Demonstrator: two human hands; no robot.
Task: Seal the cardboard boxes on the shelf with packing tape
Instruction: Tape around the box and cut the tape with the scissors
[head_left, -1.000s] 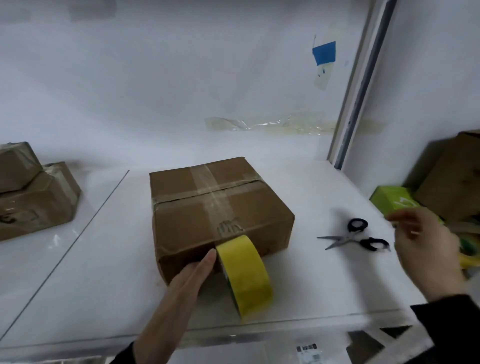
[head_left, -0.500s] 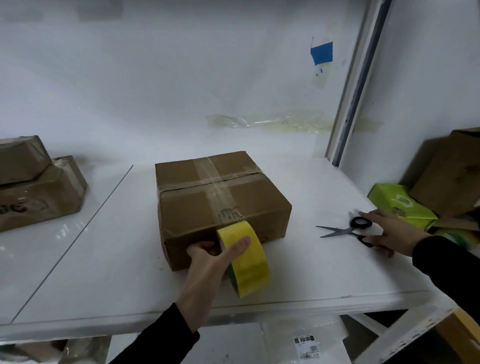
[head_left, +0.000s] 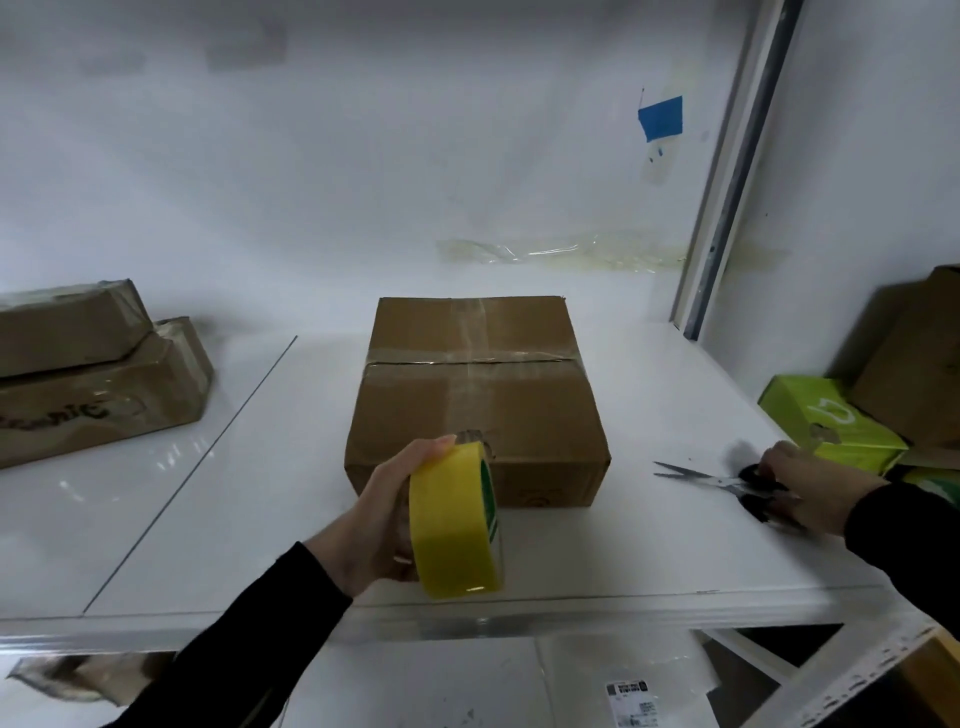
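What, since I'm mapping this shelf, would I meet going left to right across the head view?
Stacked cardboard boxes → taped cardboard box → scissors → green box. The left hand gripping the tape roll overlaps that central box, so left out.

- A single camera, worn on the head, looks forward and down at the shelf from close in front.
- Its wide angle takes in the box mid-frame, the back wall above.
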